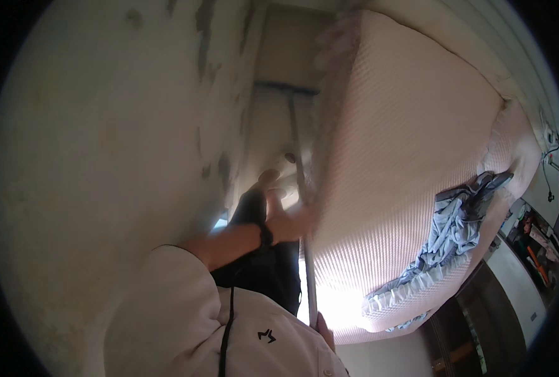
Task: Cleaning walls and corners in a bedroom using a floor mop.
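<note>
A long-handled floor squeegee or broom (297, 139) slants down a narrow strip of floor. Its head is a thin dark crossbar (285, 87) lying on the floor at the far end; blur hides which kind it is. My left hand (290, 224), with a dark band at the wrist, is closed round the middle of the grey pole, its fingers smeared by motion. Lower down, close to my body, my right hand (324, 333) grips the pole near its upper end, only partly in view. My feet (270, 177) stand on the floor beside the pole.
A stained, peeling wall (103, 138) rises close on the left. The bed (411, 125), with a pink quilted cover, borders the floor strip on the right. Crumpled blue-grey clothes (455, 229) lie on it. A cluttered shelf (537, 248) and cable are at far right.
</note>
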The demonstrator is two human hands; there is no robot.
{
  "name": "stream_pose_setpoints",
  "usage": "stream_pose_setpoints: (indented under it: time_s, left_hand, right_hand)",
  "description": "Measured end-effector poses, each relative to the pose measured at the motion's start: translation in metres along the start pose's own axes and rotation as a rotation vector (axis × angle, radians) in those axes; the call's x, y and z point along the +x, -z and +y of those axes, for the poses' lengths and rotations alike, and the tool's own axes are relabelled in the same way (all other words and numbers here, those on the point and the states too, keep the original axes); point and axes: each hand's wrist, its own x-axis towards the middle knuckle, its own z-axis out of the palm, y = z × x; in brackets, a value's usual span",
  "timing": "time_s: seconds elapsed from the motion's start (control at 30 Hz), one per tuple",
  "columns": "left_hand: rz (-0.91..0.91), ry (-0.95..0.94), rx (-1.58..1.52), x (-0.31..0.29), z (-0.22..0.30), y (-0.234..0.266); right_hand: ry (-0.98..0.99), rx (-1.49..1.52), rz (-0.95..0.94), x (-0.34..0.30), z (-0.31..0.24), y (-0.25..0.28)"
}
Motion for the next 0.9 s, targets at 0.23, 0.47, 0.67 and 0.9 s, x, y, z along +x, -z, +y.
stream_pose_setpoints:
  time_s: [0.23, 0.47, 0.67, 0.9]
  left_hand:
    - [-0.355, 0.208, -1.003, 0.049, -0.161, -0.057]
    - [-0.373, 0.317, -1.087, 0.045, -0.135, -0.106]
    - [-0.423, -0.010, -0.945, 0.003, -0.009, -0.009]
    - [-0.555, -0.151, -1.142, -0.053, 0.127, 0.140]
  right_hand:
    - [0.210, -0.048, 0.069, 0.125, -0.222, 0.029]
    - [0.250, 0.193, -0.029, 0.156, -0.192, 0.010]
    - [0.070, -0.023, -0.018, 0.079, -0.060, -0.036]
    - [0.299, -0.161, 0.023, -0.005, 0.145, -0.090]
